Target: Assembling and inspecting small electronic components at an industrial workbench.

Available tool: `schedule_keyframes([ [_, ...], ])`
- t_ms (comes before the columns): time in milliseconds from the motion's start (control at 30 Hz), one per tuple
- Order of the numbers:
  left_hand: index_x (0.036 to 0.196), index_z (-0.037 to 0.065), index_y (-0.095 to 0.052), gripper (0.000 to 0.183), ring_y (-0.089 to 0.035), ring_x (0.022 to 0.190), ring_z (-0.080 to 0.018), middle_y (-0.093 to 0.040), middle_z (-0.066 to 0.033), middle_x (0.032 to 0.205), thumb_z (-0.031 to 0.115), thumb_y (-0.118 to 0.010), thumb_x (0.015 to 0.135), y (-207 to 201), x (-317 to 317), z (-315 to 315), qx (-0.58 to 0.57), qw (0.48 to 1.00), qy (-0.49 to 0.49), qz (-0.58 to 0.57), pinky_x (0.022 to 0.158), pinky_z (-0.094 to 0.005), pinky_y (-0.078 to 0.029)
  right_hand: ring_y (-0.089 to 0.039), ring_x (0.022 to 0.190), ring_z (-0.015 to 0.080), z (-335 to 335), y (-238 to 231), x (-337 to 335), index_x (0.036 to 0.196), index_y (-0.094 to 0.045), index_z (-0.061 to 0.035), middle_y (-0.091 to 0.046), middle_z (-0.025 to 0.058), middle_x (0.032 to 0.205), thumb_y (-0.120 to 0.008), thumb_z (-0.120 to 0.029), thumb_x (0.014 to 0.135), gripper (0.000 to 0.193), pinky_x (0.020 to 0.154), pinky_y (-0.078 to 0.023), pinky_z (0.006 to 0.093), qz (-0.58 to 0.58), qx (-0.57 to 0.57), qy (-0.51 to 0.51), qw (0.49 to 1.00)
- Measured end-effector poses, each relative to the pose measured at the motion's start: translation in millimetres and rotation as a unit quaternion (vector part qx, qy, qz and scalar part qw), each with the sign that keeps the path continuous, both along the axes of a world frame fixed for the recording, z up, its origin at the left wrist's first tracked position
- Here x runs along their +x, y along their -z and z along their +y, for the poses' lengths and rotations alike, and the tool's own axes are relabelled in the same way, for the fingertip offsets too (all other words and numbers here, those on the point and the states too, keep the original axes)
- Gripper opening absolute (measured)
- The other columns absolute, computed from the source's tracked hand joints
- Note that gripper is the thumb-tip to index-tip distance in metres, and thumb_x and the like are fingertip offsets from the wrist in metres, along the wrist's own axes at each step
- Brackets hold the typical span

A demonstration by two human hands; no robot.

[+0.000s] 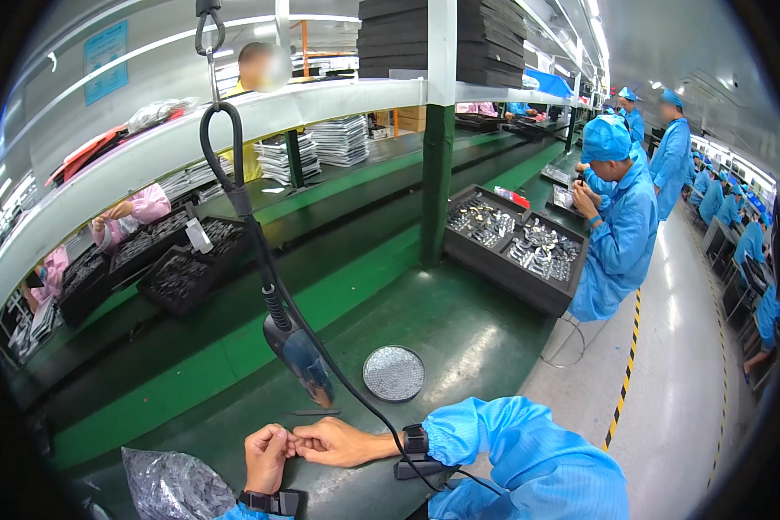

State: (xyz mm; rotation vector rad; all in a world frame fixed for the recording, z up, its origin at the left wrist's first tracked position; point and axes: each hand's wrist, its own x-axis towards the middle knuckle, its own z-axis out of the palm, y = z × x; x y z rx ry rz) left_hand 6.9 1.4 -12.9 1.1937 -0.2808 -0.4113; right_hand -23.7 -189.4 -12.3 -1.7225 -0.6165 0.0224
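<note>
My left hand (267, 457) and my right hand (336, 443) meet over the near edge of the green bench (459, 316). Thumbs and fingertips of both are pinched together at one spot. Whatever lies between them is too small or too hidden to make out. Just beyond my right hand a thin dark tool (315, 412), like tweezers, rests on the bench. Farther off sits a round shallow dish (393, 373) filled with small, pale, shiny pieces. Beside my left hand lies a clear plastic bag (175, 487) full of small grey parts.
A dark corded hand tool (300, 360) hangs from a looped black cable (250, 208) in front of me. Black trays (516, 276) of metallic parts stand at the right by a green post (436, 186). A co-worker in blue (620, 225) sits beyond; more trays (178, 282) line the far left.
</note>
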Motion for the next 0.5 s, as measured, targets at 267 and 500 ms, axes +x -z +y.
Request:
schedule_keyframes([
  [267,0.084,-0.001,-0.064,0.021,-0.056,0.067,-0.0107,-0.064,-0.0056,0.077,0.015,-0.06,0.098,-0.5,0.3,0.5,0.009,1.0,0.0,-0.001,0.064,-0.024,-0.046,-0.052,0.055,0.0146,0.7,-1.0,-0.6,0.087,-0.058,-0.0008,-0.056,0.0051,0.064,-0.063,-0.016,0.087,0.016,0.053,-0.042,0.0304,-0.011,-0.004,0.004,1.0],
  [500,0.084,-0.001,-0.064,0.022,-0.056,0.067,-0.0106,-0.063,-0.0052,0.076,0.016,-0.06,0.098,-6.3,-2.7,0.7,0.009,1.0,-0.001,-0.016,0.064,-0.0239,-0.045,-0.052,0.054,0.0154,1.4,-1.0,0.5,0.088,-0.058,-0.0007,-0.057,0.006,0.064,-0.063,-0.015,0.087,0.015,0.053,-0.043,0.0308,-0.018,-0.006,-0.004,1.0],
])
